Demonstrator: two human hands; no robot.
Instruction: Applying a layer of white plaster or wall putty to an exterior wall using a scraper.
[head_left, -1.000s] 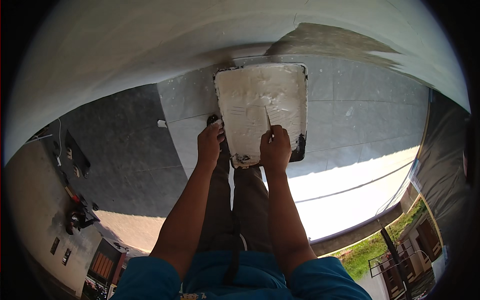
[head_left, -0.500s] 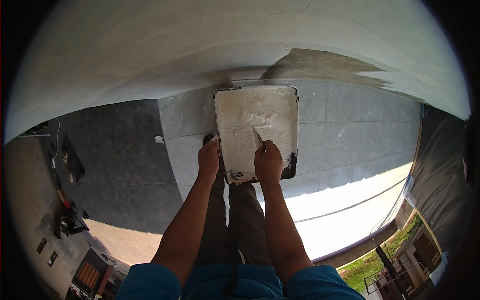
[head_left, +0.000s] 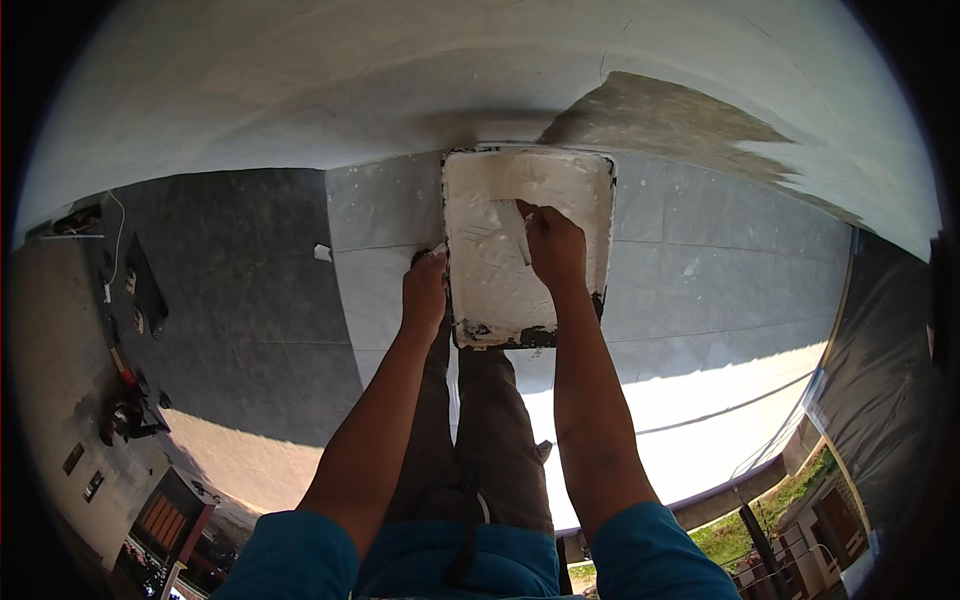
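Head view: dark shallow tray [head_left: 540,336], white paste [head_left: 490,290], one flat blade [head_left: 521,235]

Item one: tray, oblong, rim crusted white and black, in front of the person's lower legs [head_left: 488,400], its far edge toward the wall [head_left: 400,120].

Item two: blade, pale, in the right hand [head_left: 557,248]; that hand is closed on the tool, above the paste.

Item three: left hand [head_left: 425,290], curled at the tray's left rim, apparently gripping it (fingers under the edge cannot be made out).

Hazards, as judged: the tray seems held from one side only, so a slackened left hand or a hard press of the blade could tip it; paste driven against the rim could slop onto the grey floor covering [head_left: 720,280].

Contents: paste spreads over most of the tray, lumpy, scored with short lines; dark patches show through near the close edge.

Surroundings: white scrap [head_left: 322,253] on the dark floor [head_left: 250,290]; brownish patch [head_left: 660,110] low on the wall; black sheeting [head_left: 880,340] at far right.
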